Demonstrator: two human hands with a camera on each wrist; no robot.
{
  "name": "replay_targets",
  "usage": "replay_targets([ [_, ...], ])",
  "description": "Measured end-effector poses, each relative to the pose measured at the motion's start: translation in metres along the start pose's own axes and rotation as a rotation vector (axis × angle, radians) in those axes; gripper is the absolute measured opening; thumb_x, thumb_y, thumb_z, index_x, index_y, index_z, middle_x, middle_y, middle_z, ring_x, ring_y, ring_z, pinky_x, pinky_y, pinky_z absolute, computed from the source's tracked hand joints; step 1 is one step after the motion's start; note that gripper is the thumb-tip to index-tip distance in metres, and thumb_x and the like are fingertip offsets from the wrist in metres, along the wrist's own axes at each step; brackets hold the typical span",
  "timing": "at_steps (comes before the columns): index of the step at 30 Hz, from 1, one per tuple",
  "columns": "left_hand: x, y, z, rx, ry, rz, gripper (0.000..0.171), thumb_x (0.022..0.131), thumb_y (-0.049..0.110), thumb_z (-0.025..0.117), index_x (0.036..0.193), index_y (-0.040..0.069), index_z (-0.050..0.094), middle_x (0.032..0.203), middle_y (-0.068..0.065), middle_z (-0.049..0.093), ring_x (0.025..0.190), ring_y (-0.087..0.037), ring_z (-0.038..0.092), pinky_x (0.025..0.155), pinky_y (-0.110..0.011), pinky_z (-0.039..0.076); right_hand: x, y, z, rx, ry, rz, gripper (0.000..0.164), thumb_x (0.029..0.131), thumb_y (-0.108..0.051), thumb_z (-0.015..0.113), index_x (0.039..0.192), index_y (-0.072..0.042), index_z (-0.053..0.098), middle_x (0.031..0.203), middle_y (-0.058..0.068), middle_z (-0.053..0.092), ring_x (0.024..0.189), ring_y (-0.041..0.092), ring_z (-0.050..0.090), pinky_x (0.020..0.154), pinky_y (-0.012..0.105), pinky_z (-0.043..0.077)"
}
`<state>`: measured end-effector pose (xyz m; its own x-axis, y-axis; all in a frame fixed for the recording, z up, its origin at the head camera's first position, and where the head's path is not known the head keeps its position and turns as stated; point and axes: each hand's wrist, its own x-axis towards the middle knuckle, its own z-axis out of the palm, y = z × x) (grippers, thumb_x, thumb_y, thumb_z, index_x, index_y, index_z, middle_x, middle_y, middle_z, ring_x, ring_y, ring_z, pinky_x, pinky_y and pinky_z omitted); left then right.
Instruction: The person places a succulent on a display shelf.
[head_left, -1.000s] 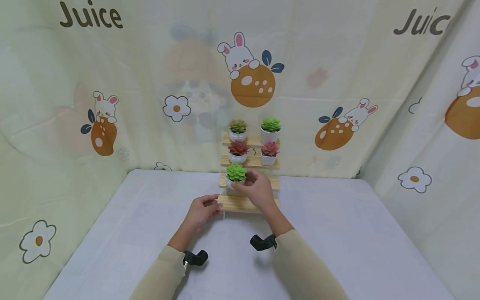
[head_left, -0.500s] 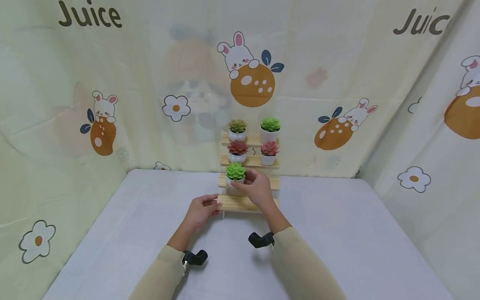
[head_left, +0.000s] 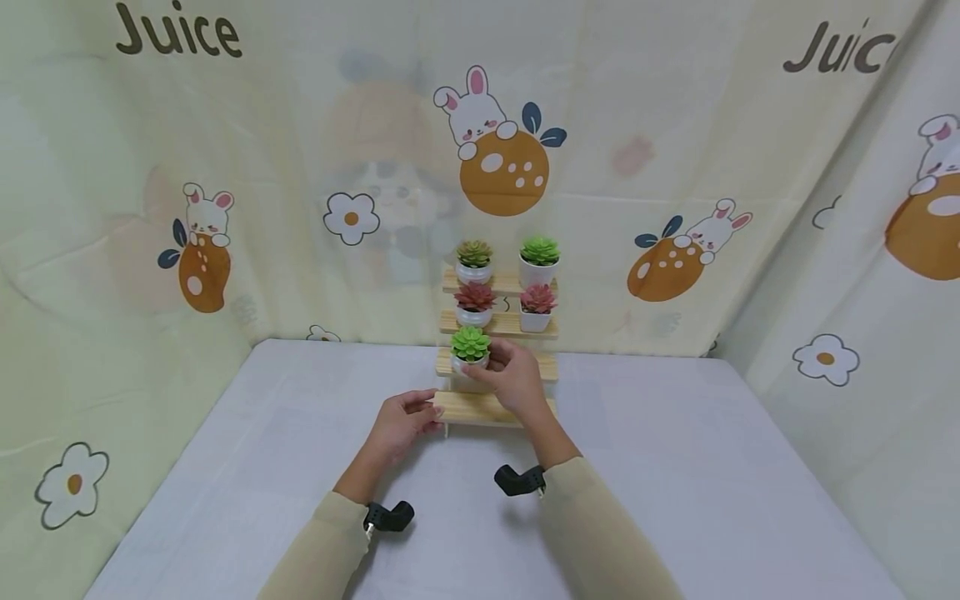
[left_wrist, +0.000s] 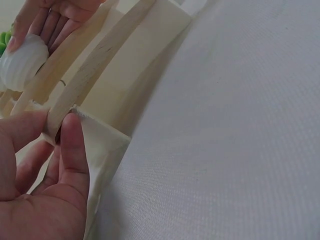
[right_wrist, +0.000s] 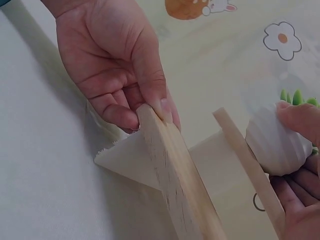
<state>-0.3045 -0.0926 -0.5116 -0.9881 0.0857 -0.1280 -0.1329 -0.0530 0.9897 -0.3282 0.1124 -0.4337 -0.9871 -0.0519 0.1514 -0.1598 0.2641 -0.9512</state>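
My right hand (head_left: pixel 516 383) holds a potted succulent (head_left: pixel 470 345), bright green in a ribbed white pot, at the left of the third step down on a wooden tiered shelf (head_left: pixel 468 407). In the right wrist view the thumb lies on the white pot (right_wrist: pixel 275 142), whose base is right at the board. The left hand (head_left: pixel 399 427) pinches the left end of the lowest board between thumb and fingers. From the left wrist, that board (left_wrist: pixel 92 62) shows between the thumb and fingers of the left hand (left_wrist: pixel 47 185).
On the top step stand a brownish-green succulent (head_left: pixel 474 260) and a green one (head_left: pixel 539 260). Below them are a dark red succulent (head_left: pixel 475 302) and a pink-red one (head_left: pixel 537 305). A printed curtain (head_left: pixel 405 275) hangs behind the white table (head_left: pixel 645 467).
Almost nothing differs; both hands keep their holds on the succulent's pot and the lowest board, while the head view shifts very slightly.
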Motion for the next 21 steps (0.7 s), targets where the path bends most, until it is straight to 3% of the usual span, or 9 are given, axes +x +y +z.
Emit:
replay_targets([
  [21, 0.0003, -0.0007, 0.0003, -0.001, -0.005, 0.015, 0.040, 0.095, -0.004, 0.067, 0.134, -0.007, 0.061, 0.111, -0.020, 0.070, 0.086, -0.016, 0.071, 0.080, -0.033, 0.067, 0.0004, 0.0083, -0.0003, -0.055, 0.012, -0.061, 0.053, 0.081, -0.027, 0.089, 0.128, -0.011, 0.071, 0.122, 0.009, 0.074, 0.109, 0.021, 0.072, 0.094, 0.034, 0.063],
])
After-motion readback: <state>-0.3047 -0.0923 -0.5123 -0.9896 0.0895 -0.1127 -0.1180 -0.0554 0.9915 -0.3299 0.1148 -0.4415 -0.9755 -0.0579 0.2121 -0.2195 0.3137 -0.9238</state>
